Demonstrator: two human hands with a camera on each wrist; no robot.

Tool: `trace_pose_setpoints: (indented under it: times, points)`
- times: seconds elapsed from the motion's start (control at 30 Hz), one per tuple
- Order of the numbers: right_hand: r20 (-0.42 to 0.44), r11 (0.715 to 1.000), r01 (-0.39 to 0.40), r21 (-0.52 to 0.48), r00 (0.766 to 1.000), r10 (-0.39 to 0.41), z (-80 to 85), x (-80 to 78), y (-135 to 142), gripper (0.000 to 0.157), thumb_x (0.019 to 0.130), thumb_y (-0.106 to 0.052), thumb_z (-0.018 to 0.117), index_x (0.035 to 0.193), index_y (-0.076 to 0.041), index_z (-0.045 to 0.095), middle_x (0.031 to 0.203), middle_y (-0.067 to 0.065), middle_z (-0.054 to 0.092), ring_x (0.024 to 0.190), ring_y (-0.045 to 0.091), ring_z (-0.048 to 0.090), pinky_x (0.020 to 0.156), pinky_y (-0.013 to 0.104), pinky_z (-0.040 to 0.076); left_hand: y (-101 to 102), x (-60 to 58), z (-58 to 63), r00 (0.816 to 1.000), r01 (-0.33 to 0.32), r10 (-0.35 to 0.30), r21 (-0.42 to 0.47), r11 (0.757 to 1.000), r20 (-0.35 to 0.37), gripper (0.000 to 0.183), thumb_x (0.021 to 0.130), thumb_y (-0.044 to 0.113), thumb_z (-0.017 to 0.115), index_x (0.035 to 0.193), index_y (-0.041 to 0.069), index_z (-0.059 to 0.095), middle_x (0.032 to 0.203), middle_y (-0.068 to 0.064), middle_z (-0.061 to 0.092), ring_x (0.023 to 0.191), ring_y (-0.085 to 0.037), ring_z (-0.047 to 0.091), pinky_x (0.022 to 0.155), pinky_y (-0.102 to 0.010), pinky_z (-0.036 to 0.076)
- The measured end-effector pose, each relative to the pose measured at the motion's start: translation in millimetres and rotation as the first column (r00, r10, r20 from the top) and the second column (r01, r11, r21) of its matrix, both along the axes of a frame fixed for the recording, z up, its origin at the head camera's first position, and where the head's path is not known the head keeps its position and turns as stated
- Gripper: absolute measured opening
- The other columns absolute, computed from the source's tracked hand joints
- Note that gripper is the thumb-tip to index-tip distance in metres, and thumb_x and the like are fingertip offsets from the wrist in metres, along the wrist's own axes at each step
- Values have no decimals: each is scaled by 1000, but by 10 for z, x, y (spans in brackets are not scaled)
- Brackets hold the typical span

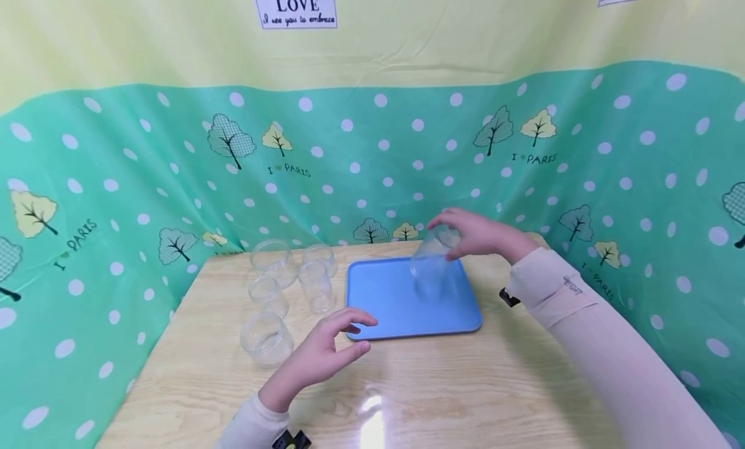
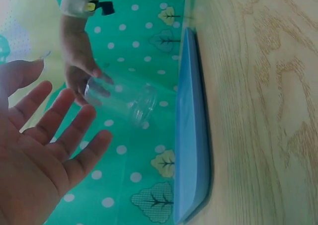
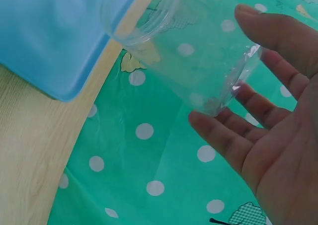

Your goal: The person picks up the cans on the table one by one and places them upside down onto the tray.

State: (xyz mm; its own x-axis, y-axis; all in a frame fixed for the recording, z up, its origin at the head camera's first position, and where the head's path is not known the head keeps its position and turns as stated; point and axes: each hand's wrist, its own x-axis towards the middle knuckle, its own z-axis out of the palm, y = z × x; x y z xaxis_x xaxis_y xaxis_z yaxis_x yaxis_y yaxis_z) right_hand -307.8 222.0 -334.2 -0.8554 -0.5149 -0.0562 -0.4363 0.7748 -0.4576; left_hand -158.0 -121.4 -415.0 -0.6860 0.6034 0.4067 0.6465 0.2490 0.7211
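Above the blue tray, my right hand holds a clear jar between thumb and fingers. In the right wrist view the fingers grip the jar round its flat base, and its threaded rim points away from the palm. The left wrist view shows the jar tilted, rim toward the tray and apart from it. My left hand hovers by the tray's near left corner, fingers spread and loosely bent, with nothing in it.
Left of the tray stand several clear jars of different sizes, among them a wide one, a tall narrow one and a large one at the back. A green dotted curtain surrounds the wooden table at back and sides.
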Motion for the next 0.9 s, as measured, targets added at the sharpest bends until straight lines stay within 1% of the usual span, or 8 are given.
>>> trace_pose_setpoints:
  times: [0.07,0.17,0.27,0.4,0.5,0.67,0.73,0.9]
  points:
    - [-5,1000,7,29,1000,-6,-5,-58,-25,68,73,-19,84,132,-29,53,148,10,36,133,35,40,103,54,43,6,15,53,1000,4,-4,-3,1000,-11,27,90,6,65,117,12,61,115,-10,64,107,-19,61,87,-36,55]
    - [5,998,25,62,1000,-25,-33,-138,-48,68,72,-18,84,132,-29,53,150,11,35,132,35,41,101,54,44,13,8,45,1000,12,-12,-12,1000,-24,25,91,7,65,115,11,61,114,-9,64,106,-21,62,86,-38,56]
    - [27,995,54,84,998,-57,-68,-196,-64,68,72,-18,84,132,-30,54,153,12,30,133,36,40,101,54,45,12,-33,-58,999,19,-19,-19,1000,-36,26,91,9,66,116,11,61,113,-9,65,106,-23,63,86,-39,55]
    - [51,991,88,105,994,-94,-105,-232,-90,67,72,-16,84,130,-31,55,156,16,23,137,40,34,102,57,43,-9,-102,-215,998,13,-15,-35,999,-56,26,92,15,65,118,14,61,114,-3,65,107,-20,62,88,-39,55]
    - [57,987,102,121,992,-109,-129,-247,-105,66,72,-15,83,130,-31,55,158,17,20,139,41,31,101,57,43,-17,-136,-263,998,16,-19,-41,999,-63,26,93,19,65,118,16,61,115,0,64,108,-16,62,89,-38,54]
    - [51,983,96,159,993,-105,-158,-281,-126,65,74,-14,81,132,-28,55,156,19,22,136,41,35,95,54,48,-15,-150,-251,997,37,-40,-45,998,-65,27,94,22,63,120,20,60,116,4,64,109,-13,61,89,-37,54]
    - [54,981,98,165,993,-109,-157,-299,-132,65,74,-12,81,132,-27,55,156,20,22,137,42,34,95,54,48,-11,-148,-245,997,38,-42,-54,998,-62,26,94,23,63,120,21,59,116,6,63,110,-12,61,89,-37,54]
    - [71,978,116,173,989,-130,-170,-354,-143,66,73,-10,80,132,-25,55,156,22,20,136,44,32,95,56,47,-6,-141,-264,998,35,-38,-68,997,-51,25,93,19,64,118,19,60,116,2,64,109,-16,61,88,-39,54]
